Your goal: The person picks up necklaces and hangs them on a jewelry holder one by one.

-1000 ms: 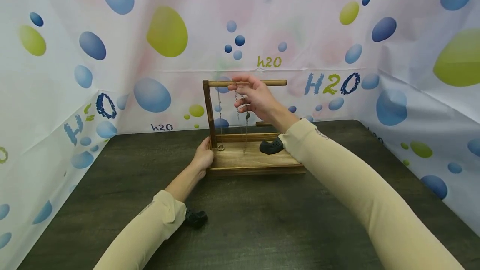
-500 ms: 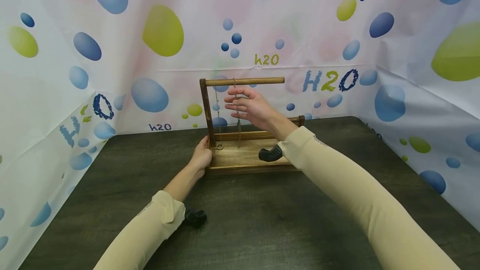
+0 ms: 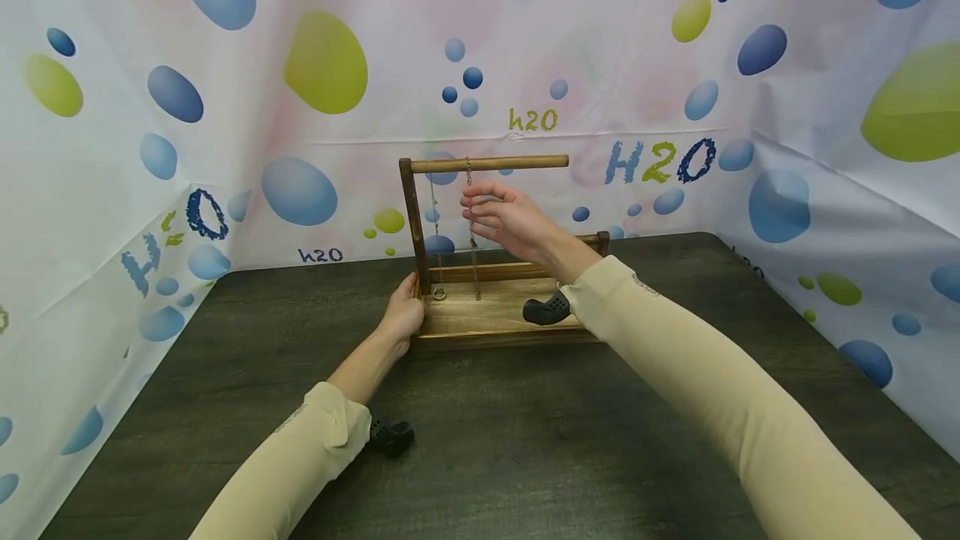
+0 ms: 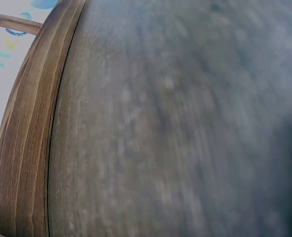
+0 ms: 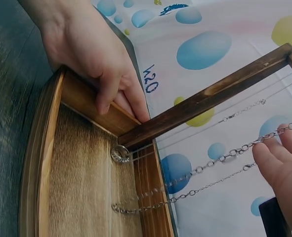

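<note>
A wooden jewelry stand (image 3: 480, 340) has a tray base, a post (image 3: 412, 215) at its left and a round bar (image 3: 517, 162) on top. My left hand (image 3: 403, 313) grips the tray's left end wall, thumb inside, as the right wrist view shows. A silver chain necklace (image 5: 200, 170) hangs looped over the bar, its lower end near the tray floor. My right hand (image 3: 513, 222), fingers extended and slightly bent, touches this chain below the bar. Closer to the post hangs a thinner necklace with a ring pendant (image 5: 120, 153).
A short wooden post (image 3: 602, 242) and crosspiece rise behind the tray's right part. Dark wrist cameras (image 3: 546, 308) sit under both cuffs. A spotted curtain (image 3: 480, 40) stands behind the dark table (image 3: 480, 440).
My right hand has come down from the bar and its fingers have straightened. The chain's strands have swung left and now hang closer together. My left hand keeps its grip.
</note>
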Action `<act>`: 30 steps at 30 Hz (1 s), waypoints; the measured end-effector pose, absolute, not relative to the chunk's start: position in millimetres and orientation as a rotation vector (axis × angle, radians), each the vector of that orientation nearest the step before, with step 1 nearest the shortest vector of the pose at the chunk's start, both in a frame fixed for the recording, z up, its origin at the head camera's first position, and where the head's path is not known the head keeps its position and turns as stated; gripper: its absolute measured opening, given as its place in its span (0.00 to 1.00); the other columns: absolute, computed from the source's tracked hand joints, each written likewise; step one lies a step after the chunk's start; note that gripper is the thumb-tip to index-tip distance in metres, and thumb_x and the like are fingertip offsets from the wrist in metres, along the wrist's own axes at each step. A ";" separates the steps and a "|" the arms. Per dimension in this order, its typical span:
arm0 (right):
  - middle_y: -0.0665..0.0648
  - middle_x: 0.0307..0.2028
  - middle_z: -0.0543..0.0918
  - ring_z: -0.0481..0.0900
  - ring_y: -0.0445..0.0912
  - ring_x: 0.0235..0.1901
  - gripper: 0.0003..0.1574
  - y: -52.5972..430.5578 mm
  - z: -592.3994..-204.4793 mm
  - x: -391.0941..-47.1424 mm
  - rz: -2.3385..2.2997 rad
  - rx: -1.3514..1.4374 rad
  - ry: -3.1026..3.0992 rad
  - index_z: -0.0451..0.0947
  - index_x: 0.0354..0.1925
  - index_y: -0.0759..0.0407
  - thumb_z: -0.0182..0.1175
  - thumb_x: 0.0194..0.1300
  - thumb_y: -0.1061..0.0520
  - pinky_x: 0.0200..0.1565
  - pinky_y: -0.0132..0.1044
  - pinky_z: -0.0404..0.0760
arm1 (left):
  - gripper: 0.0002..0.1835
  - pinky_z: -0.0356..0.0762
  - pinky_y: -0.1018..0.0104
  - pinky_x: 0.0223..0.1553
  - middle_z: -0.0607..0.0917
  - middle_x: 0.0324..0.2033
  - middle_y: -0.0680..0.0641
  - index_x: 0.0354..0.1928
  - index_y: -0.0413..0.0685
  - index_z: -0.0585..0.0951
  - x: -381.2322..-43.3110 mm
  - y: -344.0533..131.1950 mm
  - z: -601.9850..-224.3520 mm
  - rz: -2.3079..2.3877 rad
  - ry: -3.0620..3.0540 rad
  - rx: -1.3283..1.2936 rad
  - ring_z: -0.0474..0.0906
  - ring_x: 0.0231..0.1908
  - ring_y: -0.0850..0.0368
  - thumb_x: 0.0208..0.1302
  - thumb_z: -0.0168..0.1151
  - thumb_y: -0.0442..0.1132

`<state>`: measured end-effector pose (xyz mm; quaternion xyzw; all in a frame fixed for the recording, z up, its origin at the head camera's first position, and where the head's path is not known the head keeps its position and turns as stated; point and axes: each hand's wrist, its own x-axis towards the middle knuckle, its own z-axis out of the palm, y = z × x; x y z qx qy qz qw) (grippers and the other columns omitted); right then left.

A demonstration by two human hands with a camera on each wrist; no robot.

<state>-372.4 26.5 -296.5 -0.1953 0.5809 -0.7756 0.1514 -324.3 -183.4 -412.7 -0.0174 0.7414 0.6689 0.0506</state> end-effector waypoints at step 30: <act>0.68 0.72 0.64 0.64 0.63 0.70 0.33 51.3 -311.4 -333.6 -2.171 -0.723 1.383 0.54 0.76 0.63 0.46 0.77 0.66 0.64 0.51 0.71 | 0.46 0.38 0.52 0.75 0.43 0.79 0.38 0.80 0.39 0.40 -326.2 -183.0 -414.0 2.037 2.267 -0.077 0.36 0.78 0.45 0.57 0.35 0.17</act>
